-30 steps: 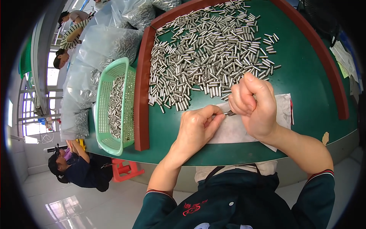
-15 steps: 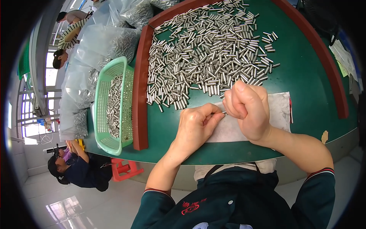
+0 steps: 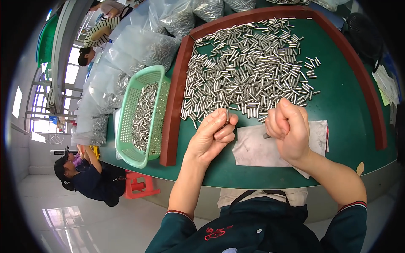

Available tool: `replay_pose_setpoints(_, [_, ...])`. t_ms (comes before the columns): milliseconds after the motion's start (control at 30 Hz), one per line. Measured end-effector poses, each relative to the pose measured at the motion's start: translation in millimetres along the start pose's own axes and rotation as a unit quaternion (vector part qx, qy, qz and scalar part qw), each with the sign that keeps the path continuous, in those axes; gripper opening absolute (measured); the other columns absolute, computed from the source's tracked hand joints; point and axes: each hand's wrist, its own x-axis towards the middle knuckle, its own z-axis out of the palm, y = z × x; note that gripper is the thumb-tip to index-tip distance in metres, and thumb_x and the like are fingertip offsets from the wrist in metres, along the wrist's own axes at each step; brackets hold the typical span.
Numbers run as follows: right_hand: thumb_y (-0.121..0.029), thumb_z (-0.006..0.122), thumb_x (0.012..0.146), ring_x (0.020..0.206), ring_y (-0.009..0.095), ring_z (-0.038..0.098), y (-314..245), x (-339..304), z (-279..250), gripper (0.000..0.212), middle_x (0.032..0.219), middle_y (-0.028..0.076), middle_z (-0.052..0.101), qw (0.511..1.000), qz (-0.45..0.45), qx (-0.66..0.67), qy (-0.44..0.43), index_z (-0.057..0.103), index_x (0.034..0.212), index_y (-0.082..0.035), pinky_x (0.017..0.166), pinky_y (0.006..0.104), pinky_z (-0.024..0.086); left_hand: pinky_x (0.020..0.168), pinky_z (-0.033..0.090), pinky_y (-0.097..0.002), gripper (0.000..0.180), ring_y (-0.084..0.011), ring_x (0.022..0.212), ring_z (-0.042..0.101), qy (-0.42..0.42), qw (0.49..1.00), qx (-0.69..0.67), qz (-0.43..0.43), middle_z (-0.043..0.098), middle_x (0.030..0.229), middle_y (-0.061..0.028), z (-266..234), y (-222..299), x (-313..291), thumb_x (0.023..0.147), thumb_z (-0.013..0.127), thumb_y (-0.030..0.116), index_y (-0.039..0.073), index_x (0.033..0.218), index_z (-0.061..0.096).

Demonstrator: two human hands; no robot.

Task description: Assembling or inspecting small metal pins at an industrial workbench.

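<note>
- The left hand (image 3: 213,135), at the centre of the frame, has its fingers curled and pinches a small metal pin (image 3: 227,117) upright between thumb and fingertips
- The right hand (image 3: 289,126), right of centre, is clenched into a fist over a grey cloth (image 3: 253,147); a dark tool tip (image 3: 266,135) shows at its lower left edge, gripped inside the fist
- The two hands are apart, with bare cloth between them
- Just above both hands lies a wide heap of silver pins (image 3: 249,71) on the green table (image 3: 350,105), inside a dark red raised border (image 3: 174,109)
- Left of the border, a light green plastic basket (image 3: 126,126) holds more pins
- Clear plastic bags (image 3: 139,50) of pins are piled in the upper left
- A person in dark clothes (image 3: 90,179) crouches at lower left beside a red stool (image 3: 141,185)
</note>
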Motion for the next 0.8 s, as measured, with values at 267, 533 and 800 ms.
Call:
replay_pose_setpoints(267, [-0.021,0.034,0.087,0.039,0.007,0.022,-0.5,2.6,1.5,0.042,0.041,-0.001,0.028,1.0,0.009,0.003,0.004,0.027,0.047,-0.009,0.039,0.0229,0.019,0.044,0.026,-0.0178,0.022,-0.0046,0.047,0.03,0.084,0.995,0.04,0.037,0.053,0.076,-0.0065,7.4,7.3,2.0,0.088,0.041,0.023,0.003,0.087,0.051])
replay_pose_setpoints(533, [-0.02,0.034,0.087,0.039,0.007,0.022,-0.7,3.8,1.8,0.042,0.042,-0.001,0.029,1.0,0.007,-0.003,0.001,0.028,0.047,-0.009,0.039,0.0225,0.019,0.043,0.035,-0.0218,0.011,-0.0114,0.044,0.047,0.229,0.659,0.661,0.276,0.053,0.053,-0.0046,8.9,-1.0,7.8,0.078,0.055,0.008,0.001,0.085,0.061])
replay_pose_setpoints(800, [-0.021,0.033,0.087,0.038,0.007,0.019,-2.8,3.1,2.3,0.042,0.041,-0.001,0.027,1.0,0.014,0.001,0.017,0.027,0.047,-0.01,0.038,0.023,0.017,0.042,0.038,-0.0306,0.011,-0.0211,0.042,0.05,0.187,0.482,0.811,0.273,0.05,0.049,-0.0093,4.9,-11.8,15.8,0.072,0.06,0.007,0.004,0.082,0.058])
